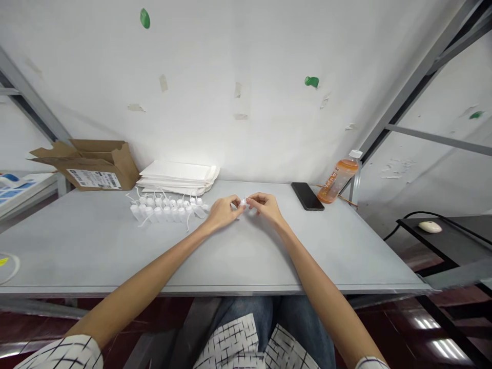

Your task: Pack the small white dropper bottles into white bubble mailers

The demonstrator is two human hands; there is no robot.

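Over the middle of the table, my left hand (pixel 225 212) pinches a small white piece (pixel 243 203) between thumb and fingers. Close against its right side is my right hand (pixel 266 206), thumb and forefinger closed together; what lies between those fingertips is too small to make out. To the left of my hands, several small white cylinders (pixel 158 213) stand upright in rows. Thin white strings (pixel 144 221) stick up from them or trail onto the table.
Behind the cylinders lies a stack of white flat sheets or envelopes (pixel 179 171), beside an open cardboard box (pixel 92 166). On the right are a black phone (pixel 307 196) and a tilted bottle of orange drink (pixel 338 179). The grey table (pixel 246 256) meets a white wall.
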